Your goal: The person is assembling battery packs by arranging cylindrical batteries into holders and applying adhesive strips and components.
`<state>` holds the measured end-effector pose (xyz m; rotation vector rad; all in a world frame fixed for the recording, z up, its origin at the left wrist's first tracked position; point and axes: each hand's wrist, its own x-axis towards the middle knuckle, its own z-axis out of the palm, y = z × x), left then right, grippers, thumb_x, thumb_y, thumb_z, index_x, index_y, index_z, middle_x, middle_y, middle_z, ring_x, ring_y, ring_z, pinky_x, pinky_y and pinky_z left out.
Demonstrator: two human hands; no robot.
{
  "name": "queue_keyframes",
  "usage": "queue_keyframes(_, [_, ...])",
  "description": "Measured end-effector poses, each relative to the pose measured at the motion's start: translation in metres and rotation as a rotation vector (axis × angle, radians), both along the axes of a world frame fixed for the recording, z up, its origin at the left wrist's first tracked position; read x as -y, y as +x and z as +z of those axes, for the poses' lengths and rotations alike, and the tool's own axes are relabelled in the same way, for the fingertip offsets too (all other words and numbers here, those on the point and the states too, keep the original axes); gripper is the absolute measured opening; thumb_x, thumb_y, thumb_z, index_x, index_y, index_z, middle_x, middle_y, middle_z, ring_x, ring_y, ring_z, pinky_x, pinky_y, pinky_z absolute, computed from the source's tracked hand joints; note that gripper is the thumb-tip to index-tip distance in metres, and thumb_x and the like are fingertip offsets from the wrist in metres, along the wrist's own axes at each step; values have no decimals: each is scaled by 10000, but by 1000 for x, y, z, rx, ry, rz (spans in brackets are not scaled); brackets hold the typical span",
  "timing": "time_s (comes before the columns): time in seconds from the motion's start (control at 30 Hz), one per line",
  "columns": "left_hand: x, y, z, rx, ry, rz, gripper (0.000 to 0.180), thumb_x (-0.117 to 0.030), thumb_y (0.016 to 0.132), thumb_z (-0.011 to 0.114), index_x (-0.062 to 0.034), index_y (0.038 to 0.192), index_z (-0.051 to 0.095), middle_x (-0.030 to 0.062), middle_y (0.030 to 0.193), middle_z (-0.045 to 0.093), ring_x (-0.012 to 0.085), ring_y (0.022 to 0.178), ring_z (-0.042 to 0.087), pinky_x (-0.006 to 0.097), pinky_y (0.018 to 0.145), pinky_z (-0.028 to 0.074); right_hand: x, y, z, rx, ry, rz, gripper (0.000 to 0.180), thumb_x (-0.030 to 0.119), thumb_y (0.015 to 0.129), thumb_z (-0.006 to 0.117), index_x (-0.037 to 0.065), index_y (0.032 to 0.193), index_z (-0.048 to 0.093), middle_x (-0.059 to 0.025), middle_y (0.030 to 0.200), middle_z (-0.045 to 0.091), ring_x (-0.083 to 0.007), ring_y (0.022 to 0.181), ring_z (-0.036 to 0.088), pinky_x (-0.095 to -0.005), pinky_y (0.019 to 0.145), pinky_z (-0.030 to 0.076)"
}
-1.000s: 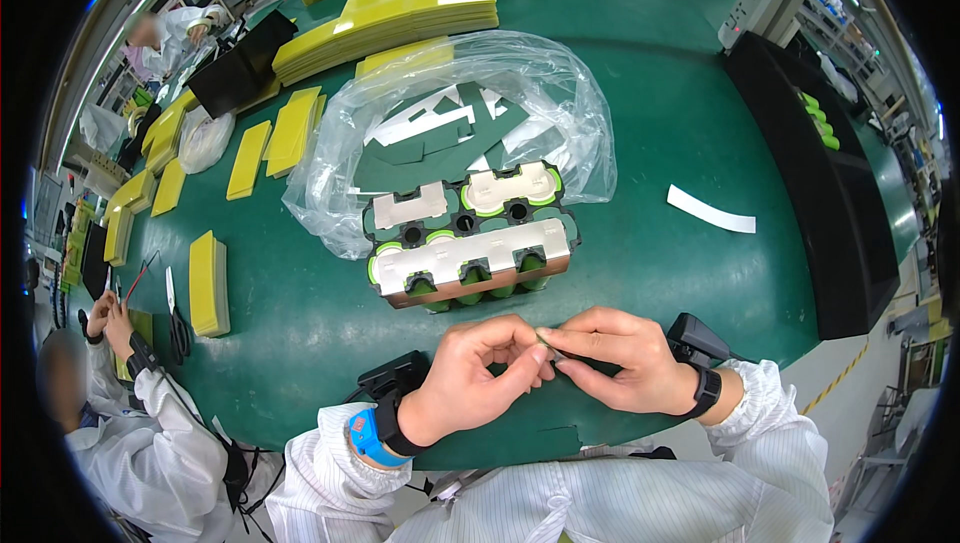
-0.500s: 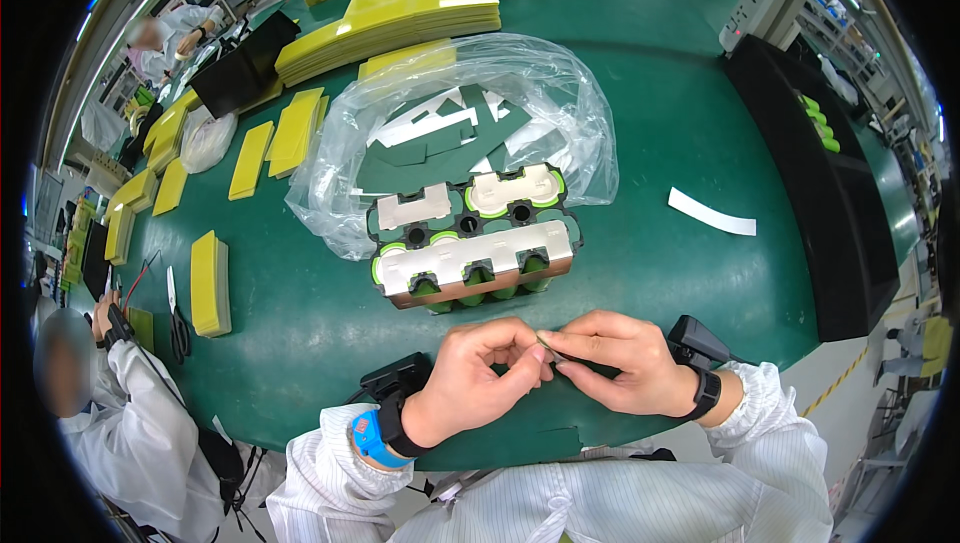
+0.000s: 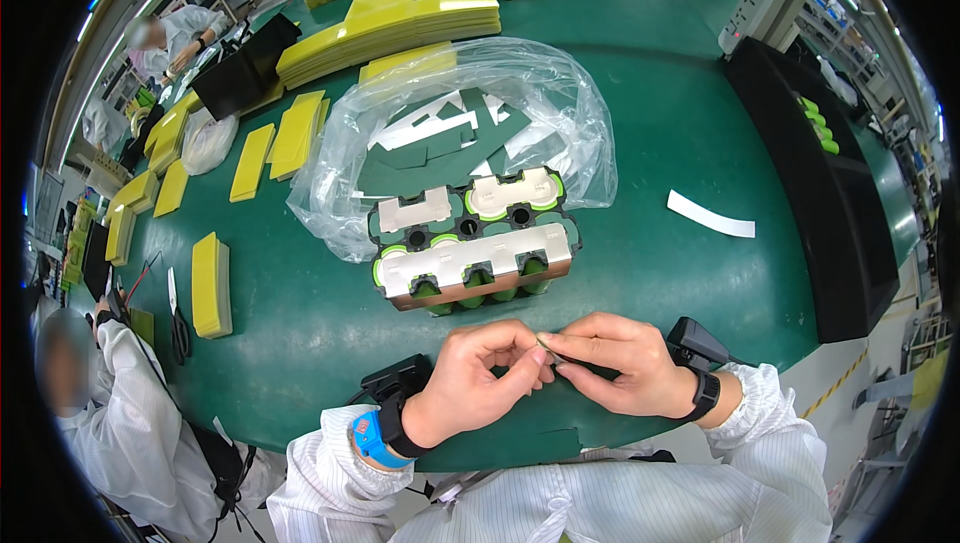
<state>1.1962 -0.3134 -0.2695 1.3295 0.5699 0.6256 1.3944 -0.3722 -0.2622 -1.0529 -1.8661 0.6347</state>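
Observation:
My left hand [image 3: 482, 383] and my right hand [image 3: 625, 368] meet close to the table's near edge, each in a fingertip pinch. Between them is a thin dark green piece [image 3: 543, 345], mostly covered by the fingers; it looks like a bit of the green sheet. Just beyond my hands stands a battery pack [image 3: 470, 255], with green cells in black holders and pale metal plates on top. Behind the pack lies a clear plastic bag [image 3: 575, 73] containing dark green and white cut sheets [image 3: 440, 148].
Yellow boards [image 3: 390, 33] lie stacked at the far left, with another stack [image 3: 210, 283] nearer. Scissors [image 3: 178, 318] rest beside it. A white strip [image 3: 710, 215] lies right of the pack; a long black bin [image 3: 815, 193] borders the right. Co-workers sit left and far off.
My hands and the pack stay nearly where they were. At the far edge, a co-worker's hands have shifted slightly apart over a yellow block.

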Motion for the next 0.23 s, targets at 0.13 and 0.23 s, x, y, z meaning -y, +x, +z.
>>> queue_keyframes(0.13, [0,2,1,15,-5,8,86,-13,936,523,39,917,588,118,823,669,157,737,667,269,637,560,-2,1,0,153,152,-28,443,-21,769,696,56,1200,632,-75,915,634,-221,757,636,-294,635,527])
queue_keyframes(0.23, [-2,2,-1,-27,-76,-5,112,-41,952,503,34,958,586,121,824,669,166,758,668,276,671,560,0,3,2,343,177,-54,453,-18,789,667,81,1229,619,-73,956,629,-231,792,632,-282,655,523])
